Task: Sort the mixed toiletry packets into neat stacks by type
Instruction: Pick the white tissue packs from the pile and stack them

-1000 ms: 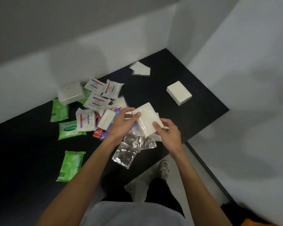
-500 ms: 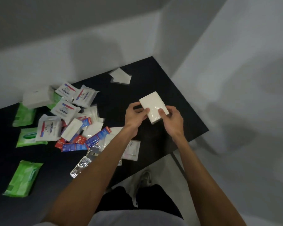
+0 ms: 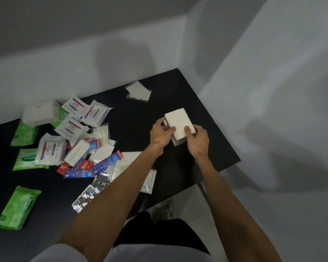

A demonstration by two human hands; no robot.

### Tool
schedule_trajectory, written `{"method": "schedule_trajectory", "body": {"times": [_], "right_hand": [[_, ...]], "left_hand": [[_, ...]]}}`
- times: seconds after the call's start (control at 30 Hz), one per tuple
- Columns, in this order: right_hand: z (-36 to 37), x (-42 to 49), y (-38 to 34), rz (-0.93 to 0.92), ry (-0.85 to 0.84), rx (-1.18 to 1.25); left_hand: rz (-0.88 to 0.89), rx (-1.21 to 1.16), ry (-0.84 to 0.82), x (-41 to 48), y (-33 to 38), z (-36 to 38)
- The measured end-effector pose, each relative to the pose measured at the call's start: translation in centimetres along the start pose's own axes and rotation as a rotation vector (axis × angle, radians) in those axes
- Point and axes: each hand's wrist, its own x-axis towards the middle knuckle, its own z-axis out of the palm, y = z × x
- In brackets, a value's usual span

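Observation:
Both hands hold a white tissue packet [image 3: 179, 122] that sits on top of another white packet [image 3: 179, 141] at the right of the black table [image 3: 206, 118]. My left hand [image 3: 162, 133] pinches its left edge, and my right hand [image 3: 197, 140] presses its near right corner with the thumb on top. To the left lies a mixed heap: white Dove packets [image 3: 70, 127], red and blue Colgate sachets [image 3: 87, 167], silver foil sachets [image 3: 87, 195] and green wipe packs [image 3: 17, 207].
Two flat white packets [image 3: 138, 90] lie at the back near the wall. A white tissue pack [image 3: 40, 112] rests at the heap's far left. White walls close in the table at the back and right. The table's front edge ends above my shoes.
My hands lifted the white packet from the heap, carried it right and lowered it onto the white packet lying there. The camera view swung to the right.

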Motion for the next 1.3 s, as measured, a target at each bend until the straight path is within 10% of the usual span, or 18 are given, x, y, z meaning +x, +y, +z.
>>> {"method": "schedule_trajectory", "body": {"times": [0.87,1.07,1.3], "right_hand": [[-1.6,0.3,0.2,0.035,-0.038,0.056],[-0.8,-1.6,-2.1,-0.114,0.231,-0.079],[5.5,-7.4,-6.7,-0.335,0.162,-0.114]], "left_hand": [[-0.142,-0.057,-0.133,-1.2,0.4,0.8],[-0.009,-0.008,0.008,-1.0,-1.0,-7.4],[0.044,-0.074,0.211,-1.7,-3.9,-23.3]]}}
